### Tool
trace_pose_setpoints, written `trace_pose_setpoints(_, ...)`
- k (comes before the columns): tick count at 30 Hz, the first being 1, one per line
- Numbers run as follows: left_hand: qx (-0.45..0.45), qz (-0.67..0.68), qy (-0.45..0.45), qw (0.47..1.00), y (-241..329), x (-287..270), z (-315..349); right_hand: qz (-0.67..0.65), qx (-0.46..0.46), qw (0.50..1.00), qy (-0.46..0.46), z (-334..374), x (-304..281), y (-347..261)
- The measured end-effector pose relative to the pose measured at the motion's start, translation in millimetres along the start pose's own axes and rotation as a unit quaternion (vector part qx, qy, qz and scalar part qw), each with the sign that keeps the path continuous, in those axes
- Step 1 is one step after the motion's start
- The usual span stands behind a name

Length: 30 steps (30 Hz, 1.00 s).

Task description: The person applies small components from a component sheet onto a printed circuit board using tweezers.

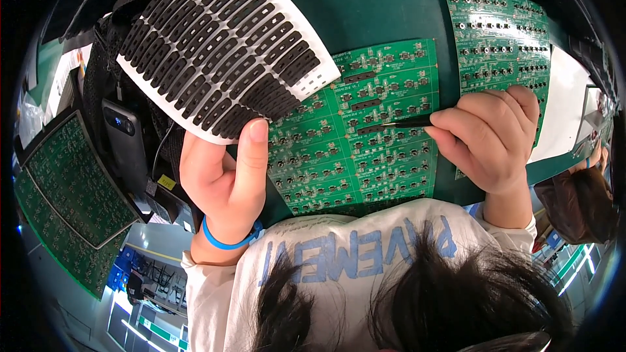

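My left hand (225, 173) grips the lower edge of a white backing sheet (297, 16), thumb on top. Rows of black slotted pads cover most of the sheet, and its lower right corner hangs over a green circuit board panel (394, 169). Pinched in my right hand (492, 137) is a pair of dark tweezers (412, 122), pointing left. Their tips meet a black pad (370, 129) lying on the panel's right column. Above it, two more black pads (365, 104) lie across that column. The sheet hides the panel's upper left part.
Another green circuit board panel (499, 42) lies at the right, partly behind my right hand, beside white paper (557, 98). Framed green boards (72, 208) stand at the far left. Nearer is a black device with a small display (122, 124). Another person's sleeve (577, 202) shows at right.
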<state>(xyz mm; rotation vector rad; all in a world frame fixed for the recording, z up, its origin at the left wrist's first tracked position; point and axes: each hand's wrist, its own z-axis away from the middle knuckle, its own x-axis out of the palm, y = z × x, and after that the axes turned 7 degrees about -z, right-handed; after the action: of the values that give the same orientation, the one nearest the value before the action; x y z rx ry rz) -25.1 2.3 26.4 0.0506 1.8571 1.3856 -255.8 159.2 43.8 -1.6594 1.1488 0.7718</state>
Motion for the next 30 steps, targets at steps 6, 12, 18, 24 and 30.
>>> trace_pose_setpoints(6,0.011,0.01,0.006,1.0,-2,10,1,0.011,0.015,1.0,-0.001,9,0,5)
trace_pose_setpoints(12,0.005,0.006,0.005,1.0,1,9,2,0.004,0.013,1.0,-0.006,8,-1,5)
trace_pose_setpoints(18,0.006,0.009,0.008,1.0,2,9,2,-0.004,0.021,1.0,-0.008,8,-2,5)
trace_pose_setpoints(24,0.004,0.007,0.005,1.0,2,10,2,0.0,0.033,0.999,0.0,8,-6,7)
trace_pose_setpoints(30,0.001,0.004,0.003,1.0,2,9,3,-0.021,0.022,1.0,-0.003,9,-2,5)
